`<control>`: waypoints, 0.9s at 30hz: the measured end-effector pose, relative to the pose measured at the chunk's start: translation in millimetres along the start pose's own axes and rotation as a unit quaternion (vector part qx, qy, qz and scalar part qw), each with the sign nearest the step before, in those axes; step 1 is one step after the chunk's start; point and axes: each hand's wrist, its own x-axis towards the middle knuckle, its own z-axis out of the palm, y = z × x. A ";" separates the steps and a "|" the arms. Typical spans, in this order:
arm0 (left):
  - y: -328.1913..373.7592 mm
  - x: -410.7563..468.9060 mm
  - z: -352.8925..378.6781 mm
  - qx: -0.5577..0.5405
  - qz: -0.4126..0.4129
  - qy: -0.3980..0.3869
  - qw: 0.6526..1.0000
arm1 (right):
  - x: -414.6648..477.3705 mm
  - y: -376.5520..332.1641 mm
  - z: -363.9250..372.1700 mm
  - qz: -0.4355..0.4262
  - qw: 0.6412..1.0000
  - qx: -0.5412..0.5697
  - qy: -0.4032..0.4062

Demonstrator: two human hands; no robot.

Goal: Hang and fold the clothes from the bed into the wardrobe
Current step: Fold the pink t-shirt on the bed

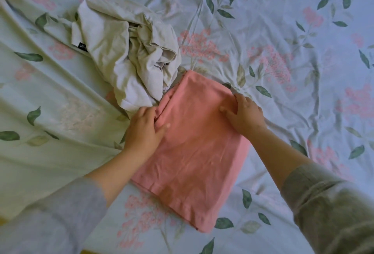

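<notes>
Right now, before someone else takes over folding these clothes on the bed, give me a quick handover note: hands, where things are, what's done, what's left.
Left hand: grips the left edge of the pink garment near its far end, thumb on top.
Right hand: grips the far right corner of the same garment.
Things: the pink garment lies flat on the floral bed sheet, folded into a long rectangle. The pale crumpled garment sits just beyond it, touching its far left corner.
Done: the pink garment is partly folded.
Left: finish that fold, do the pale garment, and put both away. The wardrobe is not in view.
</notes>
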 end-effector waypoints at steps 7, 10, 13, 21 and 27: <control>5.2 33.9 6.0 0.035 -0.041 -0.072 0.996 | -61.4 10.2 24.7 0.189 0.936 0.283 0.091; -0.1 28.7 7.2 0.040 -0.032 -0.069 0.996 | -91.2 14.3 43.6 0.297 0.881 0.366 0.039; -1.7 30.3 5.6 0.014 -0.068 -0.134 0.989 | -111.0 12.2 58.0 0.325 0.843 0.428 0.005; -18.1 51.7 -9.5 -0.014 -0.092 -0.106 0.990 | -117.3 8.2 63.0 0.336 0.790 0.512 -0.016; -13.6 54.3 2.8 -0.093 -0.133 -0.160 0.974 | -125.2 9.3 68.7 0.327 0.752 0.572 -0.031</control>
